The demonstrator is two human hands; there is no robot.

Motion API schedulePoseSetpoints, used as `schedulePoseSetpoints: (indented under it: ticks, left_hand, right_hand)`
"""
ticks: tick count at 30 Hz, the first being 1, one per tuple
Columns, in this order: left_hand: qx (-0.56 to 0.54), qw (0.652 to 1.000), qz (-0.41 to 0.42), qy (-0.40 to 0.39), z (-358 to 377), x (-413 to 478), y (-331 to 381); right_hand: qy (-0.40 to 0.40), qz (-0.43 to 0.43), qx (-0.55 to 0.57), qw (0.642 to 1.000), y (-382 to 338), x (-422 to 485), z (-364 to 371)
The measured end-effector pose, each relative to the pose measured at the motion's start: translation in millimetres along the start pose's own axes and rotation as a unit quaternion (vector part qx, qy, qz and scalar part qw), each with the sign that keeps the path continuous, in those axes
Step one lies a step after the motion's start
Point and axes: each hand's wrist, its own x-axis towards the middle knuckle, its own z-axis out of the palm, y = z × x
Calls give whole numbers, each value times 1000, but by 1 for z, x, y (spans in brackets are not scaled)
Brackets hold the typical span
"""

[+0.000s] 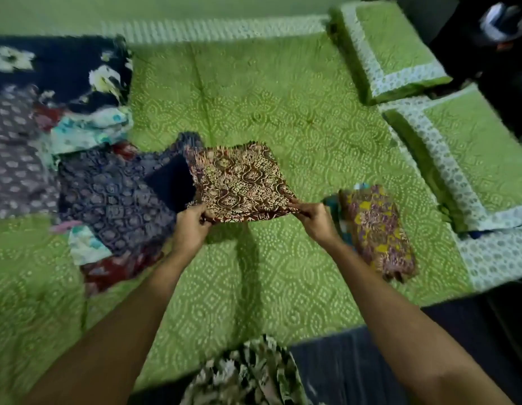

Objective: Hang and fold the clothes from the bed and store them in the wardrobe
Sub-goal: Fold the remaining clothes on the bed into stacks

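Maroon-and-cream printed garment (242, 182), thin limp cloth doubled into a rough rectangle, lies flat on the green dotted bedspread (283, 97) about mid-bed, toward the near edge. You pinch its two near corners: your left hand (192, 226) takes the left one and your right hand (314, 220) the right, fingers curled round the hem. This is probably to draw that edge taut so the next fold comes out square. Such soft fabric will likely sag wherever you let go. Just beside your right hand sits a folded mustard-and-purple floral garment (376, 229) — a neat oblong, well apart from the crumpled heap of navy and grey printed clothes (108, 185) toward the bed's left side — done kept from undone, it seems.
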Motion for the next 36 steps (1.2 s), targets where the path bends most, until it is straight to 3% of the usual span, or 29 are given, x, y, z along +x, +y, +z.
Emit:
schedulePoseSetpoints:
  ticks: [3,5,8,10,12,15,18,22,24,26,29,32,34,36]
  left_hand:
    - [92,994,-28,-54,43,-38,-40]
    - [165,981,5,-103,66,-65,-66]
    - [204,937,72,-276,86,-103,-103]
    - [180,897,-11,-403,91,-124,-123]
    - [103,890,-107,-431,92,-137,-133]
    - [31,905,-161,-393,92,-136,-133]
    - [-26,927,-172,-332,95,-114,-122]
    - [-38,972,-172,-156,112,-76,-108]
    - [-29,985,-141,-92,124,-62,-108]
    - [47,993,-71,-77,138,-54,-113]
    - [186,970,16,-153,163,-63,-117]
    - [254,928,-79,-260,184,-88,-127]
    - [231,932,-149,-235,188,-101,-136]
    - [175,958,-180,-139,188,-104,-135]
  right_hand:
    - [-71,29,-94,993,53,-27,31]
    - [-157,5,-181,971,85,-45,49]
    - [-313,-43,-251,915,113,-73,63]
    - [-407,-11,-215,888,124,-88,65]
    - [-448,63,-157,878,133,-97,66]
    - [-428,112,-143,886,146,-96,71]
    - [-365,125,-107,917,146,-79,76]
    - [-226,106,-77,965,140,-48,80]
    - [-141,118,-83,979,142,-36,87]
    - [-112,129,-68,983,145,-28,96]
    - [-139,199,-50,969,151,-27,112]
    - [-120,333,-35,935,164,-38,127]
    - [-83,413,31,906,170,-45,131]
    - [-55,450,168,875,167,-47,128]
